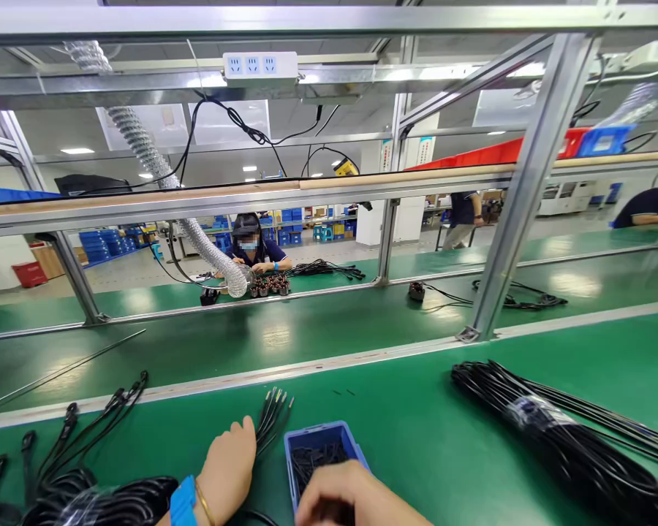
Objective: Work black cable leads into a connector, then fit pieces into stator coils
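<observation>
My left hand, with a blue band and a gold bracelet at the wrist, is closed around a bundle of thin black cables. Their stripped, pale wire ends fan out beyond my thumb. A blue plastic bin stands just to the right, holding many short black tube pieces. Over the near side of this bin my right hand curls downward. Its fingertips are blurred and partly hidden, so what they pinch, if anything, does not show.
Coiled black cables with connectors lie at left, and a plastic-wrapped cable bundle lies at right. Metal posts divide the green bench. A masked co-worker sits opposite, near copper-coloured parts and a flexible duct.
</observation>
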Motion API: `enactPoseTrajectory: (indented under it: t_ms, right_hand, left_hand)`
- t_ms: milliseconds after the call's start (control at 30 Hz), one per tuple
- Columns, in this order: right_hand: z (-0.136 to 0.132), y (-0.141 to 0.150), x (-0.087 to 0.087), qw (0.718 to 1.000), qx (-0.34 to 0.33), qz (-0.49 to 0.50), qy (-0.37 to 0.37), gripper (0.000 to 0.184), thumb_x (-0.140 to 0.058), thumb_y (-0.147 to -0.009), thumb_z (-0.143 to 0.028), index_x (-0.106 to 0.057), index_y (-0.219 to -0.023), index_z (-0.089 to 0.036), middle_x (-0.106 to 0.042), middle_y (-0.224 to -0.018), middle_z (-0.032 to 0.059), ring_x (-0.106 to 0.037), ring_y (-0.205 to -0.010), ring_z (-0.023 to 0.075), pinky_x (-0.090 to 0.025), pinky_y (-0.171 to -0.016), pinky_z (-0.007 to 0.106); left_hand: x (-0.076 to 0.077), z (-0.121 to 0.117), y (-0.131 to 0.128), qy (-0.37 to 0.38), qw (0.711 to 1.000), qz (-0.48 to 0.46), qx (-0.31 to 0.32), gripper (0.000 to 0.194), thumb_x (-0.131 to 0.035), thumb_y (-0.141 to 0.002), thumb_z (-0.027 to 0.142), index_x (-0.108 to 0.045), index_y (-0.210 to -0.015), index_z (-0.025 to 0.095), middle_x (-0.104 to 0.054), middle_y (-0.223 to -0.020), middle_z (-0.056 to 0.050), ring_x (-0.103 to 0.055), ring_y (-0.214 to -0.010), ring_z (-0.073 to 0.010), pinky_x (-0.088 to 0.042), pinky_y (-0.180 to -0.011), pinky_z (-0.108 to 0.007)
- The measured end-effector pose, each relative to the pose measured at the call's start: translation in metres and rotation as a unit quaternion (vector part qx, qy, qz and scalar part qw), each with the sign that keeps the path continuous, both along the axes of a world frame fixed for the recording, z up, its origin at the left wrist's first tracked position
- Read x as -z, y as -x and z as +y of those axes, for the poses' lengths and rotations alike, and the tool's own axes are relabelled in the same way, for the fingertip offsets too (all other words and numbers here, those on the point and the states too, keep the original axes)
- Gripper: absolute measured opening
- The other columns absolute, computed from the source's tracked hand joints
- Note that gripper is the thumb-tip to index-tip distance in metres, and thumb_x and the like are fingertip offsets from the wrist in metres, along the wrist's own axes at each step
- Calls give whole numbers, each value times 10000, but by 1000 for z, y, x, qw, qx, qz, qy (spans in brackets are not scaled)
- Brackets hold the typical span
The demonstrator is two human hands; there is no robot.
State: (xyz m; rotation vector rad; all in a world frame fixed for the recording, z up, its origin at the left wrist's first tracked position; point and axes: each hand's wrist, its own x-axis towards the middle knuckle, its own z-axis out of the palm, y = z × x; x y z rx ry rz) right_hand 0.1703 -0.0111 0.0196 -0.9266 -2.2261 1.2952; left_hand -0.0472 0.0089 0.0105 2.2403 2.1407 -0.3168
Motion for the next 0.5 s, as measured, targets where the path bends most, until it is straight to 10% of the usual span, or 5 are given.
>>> enactPoseTrajectory:
  t_ms: [100,200,333,500]
  right_hand:
    - [9,4,5,972,162,-101,-135,148,-660,-867,-155,-759,-966,-203,-760,-977,38,-680,-923,218,-496,-828,299]
    - [18,10,25,931,147,-234,-240,249,-749,-820,-244,-750,-1062,-186,-736,-1091,106,-626,-1072,333,-470,-943,441]
    - [27,18,56,894,128,-279,-328,211,-816,-770,-266,-764,-962,-197,-746,-981,93,-647,-993,313,-489,-881,411]
    - [30,18,71,887,165,-216,-374,116,-656,-880,-136,-735,-856,-217,-743,-875,40,-657,-861,211,-460,-776,303]
  left_hand:
    - [-15,4,11,-42,998,-40,-7,388,-429,-896,68,-564,-1260,56,-726,-1014,-187,-700,-988,-354,-527,-834,-448]
    - [-30,2,11,-107,965,-238,18,282,-354,-989,292,-607,-955,172,-701,-919,-99,-673,-908,-278,-491,-807,-385]
    - [-36,-11,-8,35,816,-570,84,403,-461,-919,592,-530,-892,196,-551,-726,13,-541,-613,-140,-448,-646,-274]
    - [-21,-17,-29,197,688,-690,108,617,-631,-752,766,-509,-903,180,-522,-685,42,-428,-451,-50,-322,-496,-209]
